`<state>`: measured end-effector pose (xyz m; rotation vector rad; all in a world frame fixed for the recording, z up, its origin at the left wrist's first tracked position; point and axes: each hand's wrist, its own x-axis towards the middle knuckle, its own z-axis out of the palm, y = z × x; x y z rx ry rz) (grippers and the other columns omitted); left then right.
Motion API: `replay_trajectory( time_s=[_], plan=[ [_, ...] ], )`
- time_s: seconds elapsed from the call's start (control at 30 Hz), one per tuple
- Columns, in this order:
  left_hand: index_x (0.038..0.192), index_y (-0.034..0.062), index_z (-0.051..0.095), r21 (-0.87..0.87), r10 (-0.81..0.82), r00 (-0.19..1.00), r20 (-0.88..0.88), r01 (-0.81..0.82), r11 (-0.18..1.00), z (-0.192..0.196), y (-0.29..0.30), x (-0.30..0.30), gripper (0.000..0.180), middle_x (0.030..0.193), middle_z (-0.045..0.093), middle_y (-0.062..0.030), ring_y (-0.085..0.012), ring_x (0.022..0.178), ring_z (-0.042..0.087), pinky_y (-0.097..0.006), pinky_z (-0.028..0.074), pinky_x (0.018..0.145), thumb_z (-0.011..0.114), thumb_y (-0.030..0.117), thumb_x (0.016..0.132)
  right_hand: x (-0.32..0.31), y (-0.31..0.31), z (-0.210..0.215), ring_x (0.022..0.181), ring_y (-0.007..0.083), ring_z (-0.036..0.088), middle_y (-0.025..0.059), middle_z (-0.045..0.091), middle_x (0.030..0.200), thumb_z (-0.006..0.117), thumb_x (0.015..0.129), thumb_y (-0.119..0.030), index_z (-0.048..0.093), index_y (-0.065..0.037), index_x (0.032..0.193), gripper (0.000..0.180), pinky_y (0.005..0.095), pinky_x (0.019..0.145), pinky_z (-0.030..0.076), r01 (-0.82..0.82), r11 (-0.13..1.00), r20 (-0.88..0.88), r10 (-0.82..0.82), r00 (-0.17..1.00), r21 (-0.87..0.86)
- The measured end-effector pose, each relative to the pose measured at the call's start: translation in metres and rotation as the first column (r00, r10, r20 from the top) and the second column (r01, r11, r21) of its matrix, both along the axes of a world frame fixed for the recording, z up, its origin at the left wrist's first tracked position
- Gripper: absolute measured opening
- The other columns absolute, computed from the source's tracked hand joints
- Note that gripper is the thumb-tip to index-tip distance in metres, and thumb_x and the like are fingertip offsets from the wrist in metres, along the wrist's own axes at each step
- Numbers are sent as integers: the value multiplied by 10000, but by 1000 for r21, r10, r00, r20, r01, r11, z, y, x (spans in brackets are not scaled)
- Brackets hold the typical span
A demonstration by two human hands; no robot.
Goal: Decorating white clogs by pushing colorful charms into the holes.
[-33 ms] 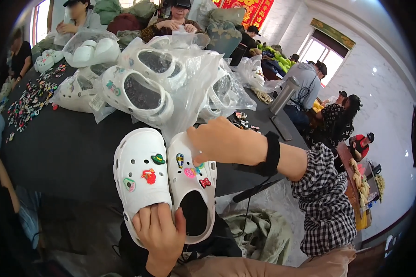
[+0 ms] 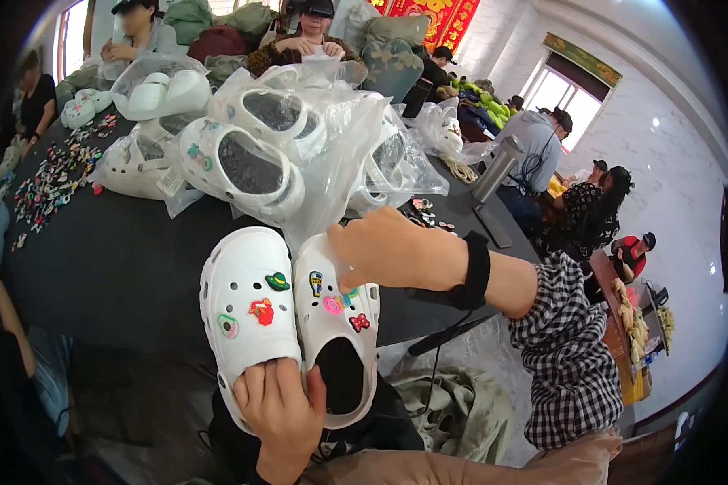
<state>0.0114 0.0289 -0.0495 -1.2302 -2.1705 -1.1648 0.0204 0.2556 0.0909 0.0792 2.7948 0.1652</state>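
Two white clogs are side by side in front of me, toes pointing away. My left hand point(image 2: 283, 416) has its fingers tucked into the opening of the left clog point(image 2: 251, 252), and its thumb lies against the edge of the right clog point(image 2: 309, 260). Over the toe of the right clog, my right hand point(image 2: 404, 249) is closed, thumb on the upper beside a blue-green charm; its other fingertips are hidden. A green hat charm point(image 2: 277, 281), a red charm point(image 2: 261, 312) and an avocado charm point(image 2: 228, 326) sit on the left clog. The right one bears a pink swirl charm point(image 2: 333, 305) and a red bow charm point(image 2: 359, 322).
Bagged white clogs point(image 2: 247, 166) are piled on the dark table point(image 2: 121, 267) just beyond my hands. Loose colourful charms point(image 2: 57, 178) are scattered at the left, with more point(image 2: 429, 214) at the right near a grey metal stand point(image 2: 497, 174). Other people sit around the table.
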Motion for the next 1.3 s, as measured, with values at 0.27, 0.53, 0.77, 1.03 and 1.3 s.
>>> replay_trajectory(
  time_s=[0.27, 0.53, 0.77, 1.03, 1.3],
  plan=[
    [997, -29, 584, -47, 25, 1000, -3, -25, 999, -8, -5, -2, 321, 865, 606, -157, -349, 855, 547, -464, 383, 756, 720, 189, 804, 4, 30, 24, 788, 162, 606, 78, 622, 873, 631, 949, -329, 549, -41, 1225, 407, 311, 693, 471, 212, 836, -3, -247, 969, -507],
    [983, -33, 589, 6, 0, 1000, -14, 0, 1000, -9, -3, -4, 322, 872, 623, -167, -349, 829, 562, -458, 389, 732, 735, 165, 774, -2, 0, 9, 871, 101, 640, 50, 651, 1012, 633, 937, -54, 577, -28, 1146, 218, 255, 739, 500, 74, 461, -66, -281, 958, -884],
    [931, -18, 597, -23, -26, 1000, 11, 26, 999, -9, -6, -3, 278, 824, 606, -149, -326, 799, 561, -438, 389, 730, 719, 178, 776, -35, -45, 11, 831, 70, 653, 14, 666, 951, 697, 917, -81, 650, -21, 992, 106, 247, 688, 503, 5, 548, -105, -170, 980, -836],
    [903, -19, 563, 42, -48, 999, 18, 47, 998, -12, -5, -2, 298, 812, 550, -159, -352, 798, 521, -464, 365, 712, 750, 140, 734, -65, -56, -8, 760, 147, 701, 100, 720, 849, 659, 851, -23, 685, 29, 939, 105, 288, 676, 536, -159, 604, -212, -17, 977, -781],
    [976, -31, 619, -17, -33, 999, 31, 33, 999, -10, -8, 0, 308, 874, 635, -154, -310, 823, 581, -411, 394, 726, 719, 176, 771, -66, -59, -16, 739, 215, 691, 124, 697, 816, 693, 810, -7, 685, 29, 911, 108, 319, 678, 537, -316, 653, -373, 56, 926, -688]
  ],
)
